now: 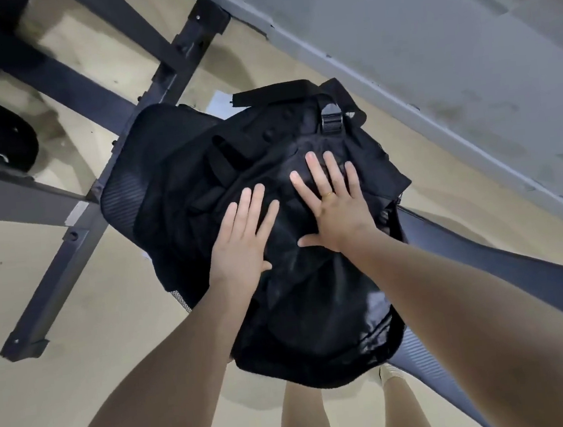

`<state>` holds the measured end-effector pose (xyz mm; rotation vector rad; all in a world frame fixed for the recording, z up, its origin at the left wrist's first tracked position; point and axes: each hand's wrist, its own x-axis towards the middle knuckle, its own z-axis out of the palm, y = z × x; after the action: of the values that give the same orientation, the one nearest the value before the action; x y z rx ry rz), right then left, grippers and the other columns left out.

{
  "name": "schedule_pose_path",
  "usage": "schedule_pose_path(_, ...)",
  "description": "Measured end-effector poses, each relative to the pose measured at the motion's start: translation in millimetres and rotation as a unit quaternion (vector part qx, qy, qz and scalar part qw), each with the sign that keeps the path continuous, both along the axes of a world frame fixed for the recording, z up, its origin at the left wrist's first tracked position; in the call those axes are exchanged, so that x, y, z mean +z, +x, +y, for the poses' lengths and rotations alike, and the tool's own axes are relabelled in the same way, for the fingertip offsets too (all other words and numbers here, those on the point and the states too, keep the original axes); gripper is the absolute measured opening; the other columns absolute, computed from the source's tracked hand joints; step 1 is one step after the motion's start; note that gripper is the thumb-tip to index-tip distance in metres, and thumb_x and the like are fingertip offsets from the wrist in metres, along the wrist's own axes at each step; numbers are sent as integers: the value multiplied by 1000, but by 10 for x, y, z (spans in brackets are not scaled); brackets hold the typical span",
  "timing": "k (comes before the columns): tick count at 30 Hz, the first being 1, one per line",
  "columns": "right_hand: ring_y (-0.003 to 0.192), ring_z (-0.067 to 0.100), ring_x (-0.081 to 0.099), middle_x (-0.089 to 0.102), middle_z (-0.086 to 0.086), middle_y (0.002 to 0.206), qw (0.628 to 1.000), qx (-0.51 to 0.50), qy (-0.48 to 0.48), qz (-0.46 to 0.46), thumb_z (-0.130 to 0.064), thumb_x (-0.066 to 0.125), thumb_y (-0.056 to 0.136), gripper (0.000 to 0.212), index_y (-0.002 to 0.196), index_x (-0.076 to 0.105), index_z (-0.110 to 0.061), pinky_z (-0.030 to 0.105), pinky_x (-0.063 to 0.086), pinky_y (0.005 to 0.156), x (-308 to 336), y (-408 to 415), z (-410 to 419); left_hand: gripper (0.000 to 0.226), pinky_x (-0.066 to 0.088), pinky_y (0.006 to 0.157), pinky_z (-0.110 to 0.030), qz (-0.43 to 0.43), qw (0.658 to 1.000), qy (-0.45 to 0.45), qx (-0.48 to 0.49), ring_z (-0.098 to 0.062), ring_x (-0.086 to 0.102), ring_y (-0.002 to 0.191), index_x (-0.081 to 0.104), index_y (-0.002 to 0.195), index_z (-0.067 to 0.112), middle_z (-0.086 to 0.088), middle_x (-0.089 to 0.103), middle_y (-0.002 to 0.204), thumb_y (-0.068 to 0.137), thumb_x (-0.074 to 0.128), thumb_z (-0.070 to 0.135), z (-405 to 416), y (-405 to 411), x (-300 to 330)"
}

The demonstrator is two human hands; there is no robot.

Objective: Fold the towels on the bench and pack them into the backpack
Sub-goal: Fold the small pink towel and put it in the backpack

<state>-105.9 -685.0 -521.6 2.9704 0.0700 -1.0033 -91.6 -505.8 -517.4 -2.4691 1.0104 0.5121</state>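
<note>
The backpack [315, 296] covers most of the bench [520, 279]; its contents are hidden; both forearms run off the bottom edge.

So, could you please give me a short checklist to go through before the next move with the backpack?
1. Backpack rests on the bench: ok.
2. Left hand flat on the backpack, fingers spread: ok.
3. Right hand flat on it too, holding nothing: ok.
4. Towels inside: cannot tell, none in view.
5. Main opening closed: cannot tell, no zip visible.
6. Buckle fastened: cannot tell.
</note>
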Motion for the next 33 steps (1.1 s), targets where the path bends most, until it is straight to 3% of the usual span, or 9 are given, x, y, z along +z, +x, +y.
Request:
schedule_pose_path(5,144,27,-17,-30,5,152,997,-7,74,-11,-51,59,83,98,146,-13,-31,45,-4,116,284,-28,-102,109,-11,112,-43,13,999,28,21,-34,-17,141,-24,141,13,-20,-30,148,81,51,61,-133,-41,167)
schedule_pose_path(10,146,21,1,-8,1,158,984,-87,150,-34,-28,47,94,68,149,8,-25,36,5,119,860,-683,-496,83,1,115,-46,9,999,-24,21,-34,-5,143,1,147,12,-19,-12,154,87,47,46,-370,-334,782)
schedule_pose_path(13,145,24,8,0,5,158,979,-141,150,-2,-24,49,92,64,148,19,-19,38,13,118,1060,-1360,-726,68,12,115,-44,33,994,-92,-44,-33,13,142,23,144,8,-19,11,154,85,50,30,-608,-721,1035)
schedule_pose_path(16,142,31,18,10,13,157,975,-183,128,5,-22,51,91,57,142,31,-11,40,20,116,1162,-2050,-984,52,39,101,-44,71,975,-176,-113,-37,49,123,58,119,2,-21,53,130,71,42,10,-984,-1218,1117)
schedule_pose_path(22,132,33,34,28,14,150,947,-310,88,9,-15,52,86,42,127,49,-8,38,28,108,1018,-3634,-1674,51,39,100,-50,185,946,-235,-126,-41,51,118,61,109,-1,-21,57,123,59,66,2,-1954,-2362,1002)
schedule_pose_path(26,111,44,55,54,23,130,926,-371,66,20,-19,58,78,35,108,63,-1,50,45,92,721,-4687,-2095,49,41,96,-51,235,930,-238,-155,-41,53,116,63,107,0,-19,61,119,58,59,6,-2435,-3024,761)
schedule_pose_path(28,118,45,51,50,23,135,935,-349,48,39,-23,64,78,45,117,59,-2,53,40,98,511,-5102,-2263,48,40,99,-48,234,932,-220,-168,-38,51,120,62,111,3,-16,59,123,63,63,7,-2598,-3263,597)
schedule_pose_path(31,145,26,12,9,2,158,940,-328,48,79,-33,57,87,68,146,24,-20,47,12,115,232,-5461,-2420,52,25,111,-44,249,938,-183,-157,-34,31,136,50,129,5,-15,44,140,79,61,11,-2734,-3490,338)
schedule_pose_path(33,146,20,7,4,-5,158,943,-321,44,71,-32,62,83,78,147,16,-26,51,17,113,116,-5545,-2470,51,18,113,-42,252,939,-186,-143,-31,23,140,45,134,6,-13,38,145,85,57,13,-2775,-3553,225)
